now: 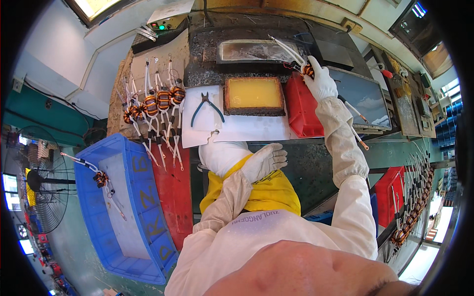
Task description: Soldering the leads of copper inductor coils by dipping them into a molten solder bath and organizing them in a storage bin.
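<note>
My right hand (pixel 322 83), in a white glove, is closed round a copper-wound ring coil (pixel 308 70) with long white-sleeved leads. It holds the coil above the red plastic bin (pixel 302 111), near the right end of the rectangular metal-rimmed basin (pixel 256 60). Some leads point up toward the basin; others hang down to the right past my forearm. My left hand (pixel 266 162), gloved too, lies over the yellow cloth on my lap with its fingers stretched out and nothing in them. Ahead of it on the bench are a dark-framed tray of yellow material (pixel 279 101) and cutting pliers (pixel 205 107) with blue-green handles.
Several similar coils (pixel 163 100) lie along the bench's left side, leads hanging over the edge. A blue crate (pixel 143 207) with one coil (pixel 101 179) stands at lower left. A grey tray (pixel 358 93) sits right of the red bin. More coils (pixel 412 217) hang at far right.
</note>
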Motion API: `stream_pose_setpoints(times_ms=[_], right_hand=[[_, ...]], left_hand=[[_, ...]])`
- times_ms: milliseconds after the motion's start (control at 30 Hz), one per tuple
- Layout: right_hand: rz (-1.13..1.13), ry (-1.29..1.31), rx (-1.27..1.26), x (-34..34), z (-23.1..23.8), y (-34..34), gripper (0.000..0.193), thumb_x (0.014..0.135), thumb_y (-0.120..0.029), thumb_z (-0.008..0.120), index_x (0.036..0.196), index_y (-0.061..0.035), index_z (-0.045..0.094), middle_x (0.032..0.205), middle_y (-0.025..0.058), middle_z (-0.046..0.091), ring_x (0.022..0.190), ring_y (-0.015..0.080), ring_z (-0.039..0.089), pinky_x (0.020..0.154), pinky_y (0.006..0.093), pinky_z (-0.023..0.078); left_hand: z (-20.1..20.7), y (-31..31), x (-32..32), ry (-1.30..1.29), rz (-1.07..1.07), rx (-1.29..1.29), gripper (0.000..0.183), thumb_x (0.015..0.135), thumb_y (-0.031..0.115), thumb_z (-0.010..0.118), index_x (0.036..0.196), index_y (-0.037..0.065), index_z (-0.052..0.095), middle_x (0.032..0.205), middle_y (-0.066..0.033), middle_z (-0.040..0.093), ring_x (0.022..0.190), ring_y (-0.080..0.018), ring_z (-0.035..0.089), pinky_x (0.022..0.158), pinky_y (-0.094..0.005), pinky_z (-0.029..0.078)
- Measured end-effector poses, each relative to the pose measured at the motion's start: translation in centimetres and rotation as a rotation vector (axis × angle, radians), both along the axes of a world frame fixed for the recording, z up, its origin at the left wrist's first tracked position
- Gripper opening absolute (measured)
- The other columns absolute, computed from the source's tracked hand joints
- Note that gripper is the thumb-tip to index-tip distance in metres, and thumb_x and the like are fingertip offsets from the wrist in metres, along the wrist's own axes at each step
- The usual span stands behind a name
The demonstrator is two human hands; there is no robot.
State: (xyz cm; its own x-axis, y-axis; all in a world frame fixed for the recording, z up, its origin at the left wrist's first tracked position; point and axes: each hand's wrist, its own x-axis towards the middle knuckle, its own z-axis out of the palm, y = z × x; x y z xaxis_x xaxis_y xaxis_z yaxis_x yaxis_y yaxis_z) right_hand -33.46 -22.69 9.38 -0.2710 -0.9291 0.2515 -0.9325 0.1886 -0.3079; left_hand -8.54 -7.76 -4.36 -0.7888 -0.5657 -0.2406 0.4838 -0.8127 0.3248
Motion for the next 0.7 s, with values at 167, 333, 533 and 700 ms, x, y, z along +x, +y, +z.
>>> stream_pose_setpoints(times_ms=[167, 333, 533, 700], right_hand=[[0.01, 0.009, -0.003, -0.2, -0.07, -0.26, 0.064, 0.081, -0.029, 0.065, 0.139, -0.0309, 0.037, 0.107, 0.0226, 0.057, 0.088, 0.0428, 0.063, 0.075, 0.0475, 0.053], [0.008, 0.008, 0.001, -0.28, -0.18, -0.26, 0.064, 0.081, -0.028, 0.065, 0.139, -0.0302, 0.038, 0.107, 0.0231, 0.056, 0.087, 0.0428, 0.063, 0.074, 0.0474, 0.053], [0.008, 0.008, 0.003, -0.38, -0.15, -0.25, 0.064, 0.081, -0.028, 0.065, 0.139, -0.0295, 0.037, 0.107, 0.0236, 0.057, 0.087, 0.0429, 0.063, 0.074, 0.0473, 0.053], [0.005, 0.01, 0.003, -0.47, -0.28, -0.28, 0.065, 0.081, -0.028, 0.066, 0.139, -0.0291, 0.037, 0.107, 0.0234, 0.057, 0.087, 0.0431, 0.063, 0.075, 0.0477, 0.052]], left_hand=[[0.78, -0.11, 0.05, -0.051, -0.01, 0.004, 0.045, 0.094, 0.03, 0.055, 0.127, 0.001, 0.042, 0.123, -0.0183, 0.049, 0.114, -0.029, 0.05, 0.104, -0.0427, 0.04], [0.56, 0.02, 0.03, -0.026, -0.002, -0.003, 0.045, 0.094, 0.029, 0.054, 0.127, 0.001, 0.042, 0.124, -0.0185, 0.049, 0.114, -0.0293, 0.05, 0.103, -0.0433, 0.041], [0.95, 0.06, -0.05, -0.047, 0.0, 0.011, 0.045, 0.095, 0.028, 0.054, 0.127, 0.001, 0.042, 0.123, -0.0183, 0.049, 0.113, -0.0292, 0.05, 0.103, -0.0435, 0.041], [0.64, -0.04, -0.14, -0.038, 0.005, 0.021, 0.042, 0.095, 0.028, 0.054, 0.126, 0.001, 0.043, 0.121, -0.0183, 0.051, 0.112, -0.0292, 0.051, 0.103, -0.0433, 0.042]])
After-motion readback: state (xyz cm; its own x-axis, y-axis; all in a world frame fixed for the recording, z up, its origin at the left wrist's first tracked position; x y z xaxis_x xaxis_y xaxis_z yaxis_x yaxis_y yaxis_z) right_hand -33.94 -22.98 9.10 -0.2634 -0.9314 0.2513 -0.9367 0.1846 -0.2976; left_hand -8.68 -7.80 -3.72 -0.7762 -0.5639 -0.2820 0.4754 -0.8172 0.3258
